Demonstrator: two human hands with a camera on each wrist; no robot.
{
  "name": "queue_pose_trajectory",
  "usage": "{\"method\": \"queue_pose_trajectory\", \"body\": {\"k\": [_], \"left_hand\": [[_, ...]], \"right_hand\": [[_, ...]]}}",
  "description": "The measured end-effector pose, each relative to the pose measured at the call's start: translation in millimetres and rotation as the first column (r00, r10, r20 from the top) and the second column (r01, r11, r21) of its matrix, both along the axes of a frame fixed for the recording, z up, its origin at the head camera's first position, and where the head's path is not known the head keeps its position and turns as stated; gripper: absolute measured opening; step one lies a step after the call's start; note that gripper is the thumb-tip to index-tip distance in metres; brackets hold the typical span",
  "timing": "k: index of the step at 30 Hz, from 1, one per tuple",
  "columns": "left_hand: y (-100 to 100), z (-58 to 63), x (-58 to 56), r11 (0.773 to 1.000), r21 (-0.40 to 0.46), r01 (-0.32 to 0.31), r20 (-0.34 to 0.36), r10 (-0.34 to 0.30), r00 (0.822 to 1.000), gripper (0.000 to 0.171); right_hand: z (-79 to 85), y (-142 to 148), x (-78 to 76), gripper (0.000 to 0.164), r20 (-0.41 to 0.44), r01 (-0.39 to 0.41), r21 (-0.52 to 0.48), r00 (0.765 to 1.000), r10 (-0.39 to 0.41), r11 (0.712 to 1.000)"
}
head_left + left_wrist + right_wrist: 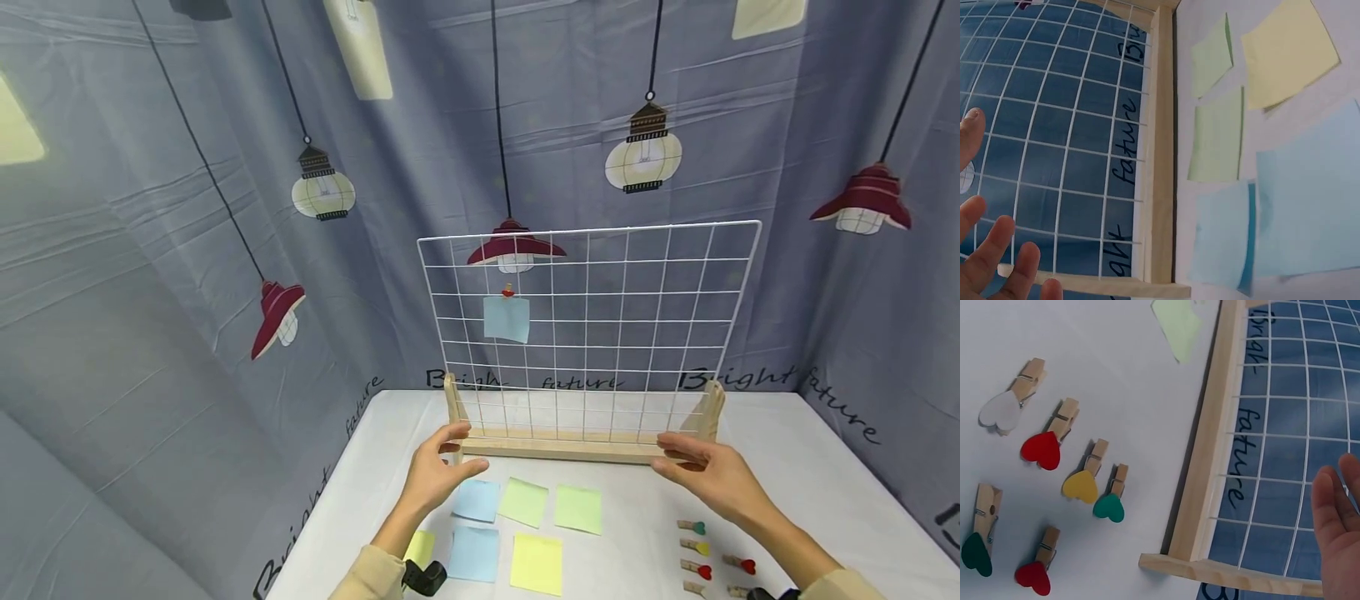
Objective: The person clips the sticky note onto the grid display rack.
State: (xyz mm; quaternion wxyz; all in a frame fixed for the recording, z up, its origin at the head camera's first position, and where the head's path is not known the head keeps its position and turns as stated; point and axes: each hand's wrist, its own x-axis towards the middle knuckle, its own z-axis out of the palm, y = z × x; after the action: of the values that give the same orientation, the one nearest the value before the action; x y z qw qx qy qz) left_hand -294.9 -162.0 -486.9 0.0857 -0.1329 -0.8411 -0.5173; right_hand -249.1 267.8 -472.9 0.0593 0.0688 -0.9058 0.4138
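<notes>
Curtain (420,167) behind; lower centre, left hand (437,467) spread, right hand (712,475) loosely curved, both empty; rack (586,320) seems light, stiff: grip wooden sides (711,408).

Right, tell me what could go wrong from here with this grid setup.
The left hand and right hand are both close to the wooden stand; a bump might shift it or tip the wire grid.

The blue note hangs by a single clip at its top edge, so a jolt could make it swing or slip.

The right forearm is near the loose heart clips and might sweep some aside.
</notes>
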Motion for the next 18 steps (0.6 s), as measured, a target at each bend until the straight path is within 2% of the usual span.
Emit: {"method": "queue_pose_trajectory", "body": {"k": [5, 18], "left_hand": [[-11, -9.8, 4.1, 0.999, -0.013, -0.032, 0.000, 0.032, 0.999, 0.061], [-43, -35.0, 18.7, 0.988, -0.045, -0.147, 0.052, 0.149, 0.987, 0.054]], "right_hand": [[-2.0, 3, 3.9, 0.064, -0.002, 0.016, 0.000, 1.000, -0.016, 1.000], [-5.8, 9, 7.5, 0.067, 0.003, 0.041, 0.012, 0.999, -0.041, 0.999]]}}
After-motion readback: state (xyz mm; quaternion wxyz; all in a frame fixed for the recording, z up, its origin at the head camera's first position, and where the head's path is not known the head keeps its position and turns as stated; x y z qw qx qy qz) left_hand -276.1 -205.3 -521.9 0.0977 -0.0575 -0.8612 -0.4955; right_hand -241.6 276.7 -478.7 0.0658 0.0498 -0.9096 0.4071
